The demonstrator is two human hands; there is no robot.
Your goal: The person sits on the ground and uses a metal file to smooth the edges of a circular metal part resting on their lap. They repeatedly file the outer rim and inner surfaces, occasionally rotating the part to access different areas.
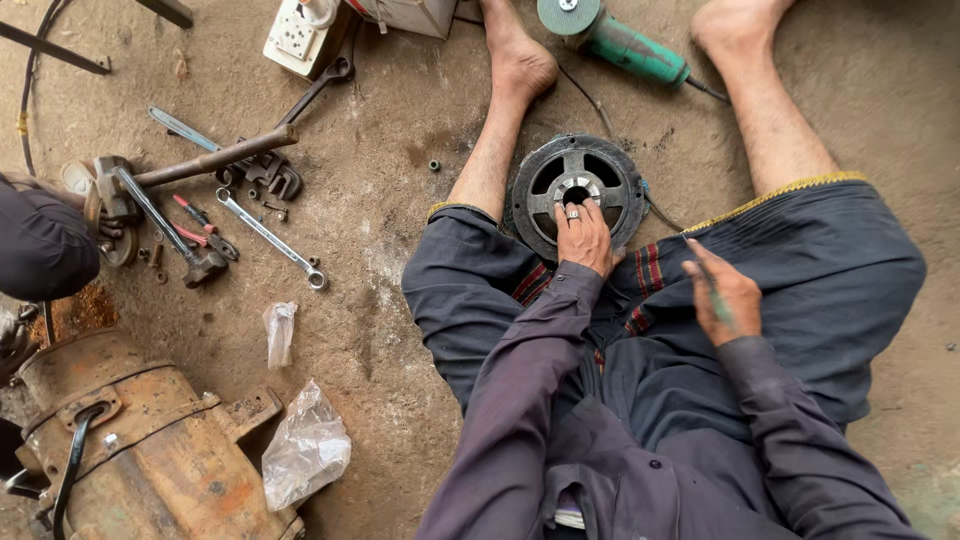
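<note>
1. Head view: the round metal end cover (577,193) lies flat on the floor (400,130) between my shins, directly ahead of my body.
2. My left hand (584,238) rests on its near rim, fingers (572,214) extended toward the central hub, pressing down, not clenched.
3. My right hand (722,297) is raised to the right of the cover, well apart from it, fingers closed around a thin green-handled tool (717,298); its tip is blurred.
4. The left hand is the nearer one.
</note>
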